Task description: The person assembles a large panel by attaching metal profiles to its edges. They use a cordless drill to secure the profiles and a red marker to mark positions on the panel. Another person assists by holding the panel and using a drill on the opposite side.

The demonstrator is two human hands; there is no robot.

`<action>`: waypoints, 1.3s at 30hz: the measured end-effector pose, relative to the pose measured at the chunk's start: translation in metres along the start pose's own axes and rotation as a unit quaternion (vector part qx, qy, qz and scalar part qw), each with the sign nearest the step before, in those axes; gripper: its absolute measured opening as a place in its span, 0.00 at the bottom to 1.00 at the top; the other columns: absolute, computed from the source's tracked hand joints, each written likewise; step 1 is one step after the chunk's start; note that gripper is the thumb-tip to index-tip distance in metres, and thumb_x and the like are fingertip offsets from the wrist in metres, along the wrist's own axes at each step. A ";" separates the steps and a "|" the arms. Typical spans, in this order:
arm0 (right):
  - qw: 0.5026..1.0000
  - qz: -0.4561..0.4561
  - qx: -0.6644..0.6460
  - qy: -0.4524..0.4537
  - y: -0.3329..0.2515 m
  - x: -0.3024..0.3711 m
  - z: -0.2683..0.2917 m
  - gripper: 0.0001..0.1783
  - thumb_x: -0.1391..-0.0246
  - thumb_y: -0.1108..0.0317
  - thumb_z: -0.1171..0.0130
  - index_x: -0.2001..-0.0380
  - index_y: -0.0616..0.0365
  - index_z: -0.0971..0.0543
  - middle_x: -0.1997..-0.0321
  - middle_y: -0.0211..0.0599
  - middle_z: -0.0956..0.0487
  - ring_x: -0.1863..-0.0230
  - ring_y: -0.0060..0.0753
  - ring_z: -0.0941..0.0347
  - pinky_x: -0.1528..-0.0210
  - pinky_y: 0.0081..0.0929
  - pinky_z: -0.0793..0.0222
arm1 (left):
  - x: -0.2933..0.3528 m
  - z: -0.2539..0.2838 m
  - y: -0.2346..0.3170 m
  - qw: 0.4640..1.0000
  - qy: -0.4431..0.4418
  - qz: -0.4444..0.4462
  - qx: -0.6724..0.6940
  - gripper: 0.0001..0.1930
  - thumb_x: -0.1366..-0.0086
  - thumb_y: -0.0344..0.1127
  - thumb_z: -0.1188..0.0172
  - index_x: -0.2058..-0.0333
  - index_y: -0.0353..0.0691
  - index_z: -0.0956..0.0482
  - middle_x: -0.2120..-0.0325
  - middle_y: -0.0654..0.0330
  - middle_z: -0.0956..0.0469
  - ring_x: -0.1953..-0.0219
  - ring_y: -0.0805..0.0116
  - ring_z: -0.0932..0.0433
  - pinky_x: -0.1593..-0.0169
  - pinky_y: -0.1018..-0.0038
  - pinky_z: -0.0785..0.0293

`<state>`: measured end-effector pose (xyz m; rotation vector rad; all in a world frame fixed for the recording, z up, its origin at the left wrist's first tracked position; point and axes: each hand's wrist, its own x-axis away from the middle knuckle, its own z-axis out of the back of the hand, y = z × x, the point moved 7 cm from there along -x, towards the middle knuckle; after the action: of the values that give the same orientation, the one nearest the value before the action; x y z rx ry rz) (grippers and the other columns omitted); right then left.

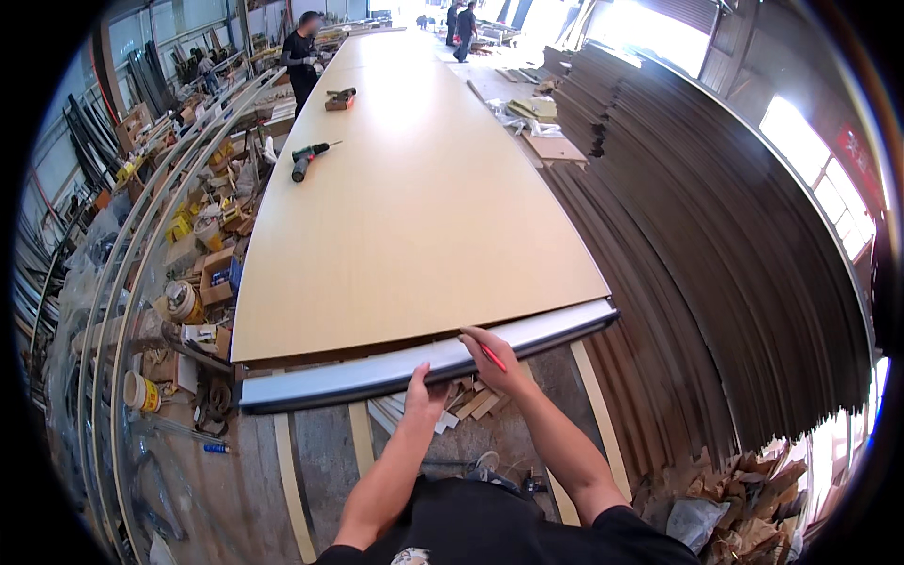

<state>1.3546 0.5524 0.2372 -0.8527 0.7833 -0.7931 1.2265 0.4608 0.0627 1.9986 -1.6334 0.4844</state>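
A long silvery metal profile (325, 379) with a dark lower edge lies crosswise along the near end of a large pale yellow panel (405, 226). A narrow dark gap shows between the two. My left hand (427, 394) grips the profile's near edge from below, thumb up against its face; the other fingers are partly hidden. Just to the right, my right hand (499, 363) is closed around a slim red pencil or marker (492, 358), its fingertips at the profile's far edge beside the panel.
A cordless drill (303, 162) and another tool (341, 98) lie on the panel. Dark stacked strips (697, 217) rise on the right. Buckets (184, 301), boxes and long rails crowd the left. Offcuts (476, 400) lie beneath the profile. A person (301, 58) stands at the panel's far left.
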 end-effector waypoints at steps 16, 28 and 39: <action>0.952 0.234 0.178 0.087 -0.148 0.121 0.105 0.22 0.49 0.71 0.33 0.48 0.59 0.19 0.53 0.39 0.16 0.53 0.44 0.22 0.43 0.41 0.28 | 0.250 -0.190 0.235 0.837 -0.163 -0.499 -0.151 0.51 0.32 0.78 0.60 0.24 0.46 0.55 0.25 0.58 0.49 0.26 0.56 0.46 0.25 0.57 0.49; 0.950 0.289 -0.083 0.084 -0.203 0.127 0.146 0.20 0.28 0.56 0.50 0.46 0.63 0.32 0.62 0.48 0.17 0.63 0.33 0.22 0.62 0.28 0.24 | 0.324 -0.382 0.276 0.727 -0.271 -0.449 -0.444 0.47 0.28 0.75 0.64 0.37 0.32 0.30 0.54 0.47 0.17 0.62 0.63 0.15 0.57 0.67 0.14; 0.833 0.550 0.002 -0.062 -0.327 0.104 0.118 0.10 0.49 0.71 0.31 0.65 0.59 0.20 0.73 0.31 0.20 0.66 0.37 0.19 0.58 0.35 0.24 | 0.262 -0.275 0.072 0.709 -0.244 0.112 -0.652 0.35 0.26 0.65 0.49 0.46 0.32 0.20 0.57 0.59 0.17 0.61 0.76 0.18 0.57 0.77 0.20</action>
<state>1.4130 0.3650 0.5430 -0.3145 0.9808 0.2934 1.2241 0.4042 0.4448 0.8046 -1.6660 -1.0118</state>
